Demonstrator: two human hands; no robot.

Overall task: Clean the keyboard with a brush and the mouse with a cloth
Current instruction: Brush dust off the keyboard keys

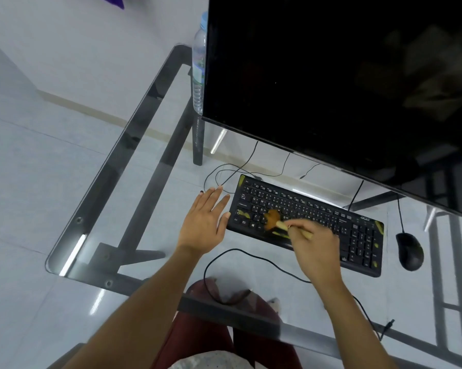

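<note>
A black keyboard (331, 217) lies on the glass desk, with yellowish smears at its corners and front edge. My right hand (315, 246) grips a small wooden-handled brush (273, 218), whose tan bristles rest on the keys at the keyboard's left half. My left hand (205, 222) lies flat on the glass, fingers spread, with the thumb touching the keyboard's left edge. A black mouse (409, 251) sits to the right of the keyboard, untouched. No cloth is in view.
A large dark monitor (344, 83) looms over the back of the desk. A plastic water bottle (199, 67) stands behind its left edge. Thin black cables (240, 251) loop across the glass in front of and behind the keyboard. The desk's left rim (112, 161) is near.
</note>
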